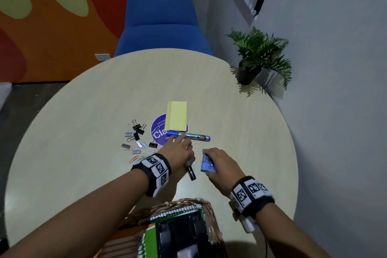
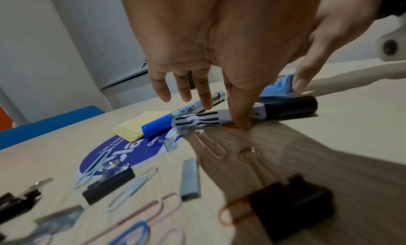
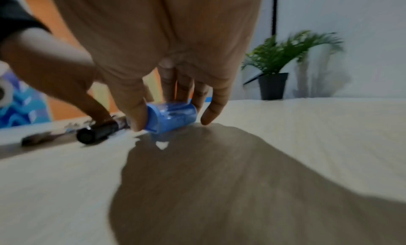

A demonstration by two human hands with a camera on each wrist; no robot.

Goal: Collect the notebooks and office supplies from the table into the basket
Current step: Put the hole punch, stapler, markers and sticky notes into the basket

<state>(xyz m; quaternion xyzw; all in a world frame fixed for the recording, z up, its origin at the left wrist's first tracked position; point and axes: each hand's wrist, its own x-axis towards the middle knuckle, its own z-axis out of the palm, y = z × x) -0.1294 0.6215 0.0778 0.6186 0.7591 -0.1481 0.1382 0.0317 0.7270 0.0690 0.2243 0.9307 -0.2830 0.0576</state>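
Note:
My left hand hovers low over a black marker on the round table. In the left wrist view its fingers are straight and spread, and the thumb touches the black marker. A blue marker lies just beyond, next to yellow sticky notes. My right hand pinches a small blue box between thumb and fingers, low on the table. The wicker basket stands at the near edge with a green spiral notebook inside.
Binder clips, paper clips and staple strips lie scattered left of my left hand, beside a purple round sticker. A potted plant stands at the table's right rim by the wall. A blue chair is behind the table.

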